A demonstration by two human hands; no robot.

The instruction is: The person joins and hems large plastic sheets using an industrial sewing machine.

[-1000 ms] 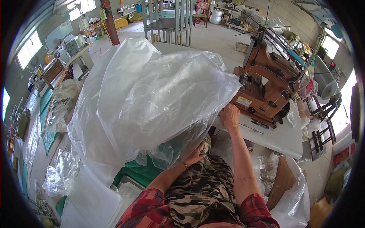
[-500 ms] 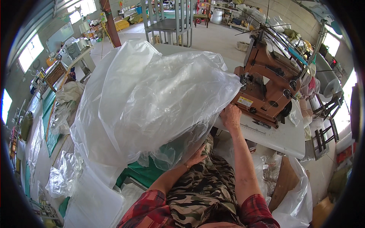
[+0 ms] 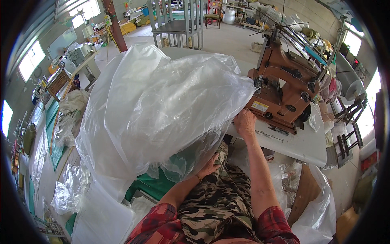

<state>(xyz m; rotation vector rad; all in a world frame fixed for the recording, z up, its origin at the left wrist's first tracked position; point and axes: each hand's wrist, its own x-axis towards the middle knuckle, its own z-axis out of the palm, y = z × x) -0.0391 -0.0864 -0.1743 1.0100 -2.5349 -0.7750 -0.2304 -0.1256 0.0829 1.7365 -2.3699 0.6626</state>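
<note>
A large, crumpled, clear plastic sheet spreads over the pale work table, its right corner reaching the needle area of a brown sewing machine. My right hand is closed in a pinch on the sheet's edge, just in front of the machine bed. Lower down, my left hand lies with fingers stretched against the sheet's hanging edge, beside my camouflage apron. Its thumb is hidden. Green fabric shows beneath the plastic near my left forearm. The needle tip is too small to make out.
The table carries a ruler scale along its near edge. Plastic scraps lie at the left; more plastic and a brown board are at the lower right. A grey metal chair stands beyond the table.
The whole view has shifted slightly. Both hands and the plastic sheet keep nearly the same places, with the right hand still pinching the edge.
</note>
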